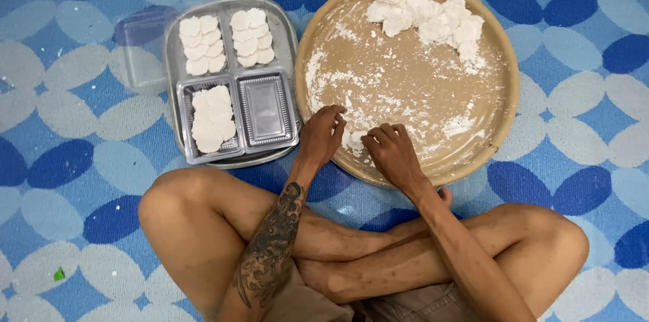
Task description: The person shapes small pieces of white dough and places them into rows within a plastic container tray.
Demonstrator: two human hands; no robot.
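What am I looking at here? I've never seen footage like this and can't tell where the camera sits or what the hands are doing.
The one picture comes from a camera on a person's head, looking down at their crossed legs on a blue patterned floor. No machine here: the left hand and right hand meet on a small white dough piece in a round floured tray. More white pieces lie at its far side. Left, a metal tray holds clear plastic containers, some filled with pressed pieces.

A small white lump of dough [354, 138] lies at the near edge of a big round floury tray [503, 58], pinched between both hands; a heap of white pieces [429, 18] sits at its far side
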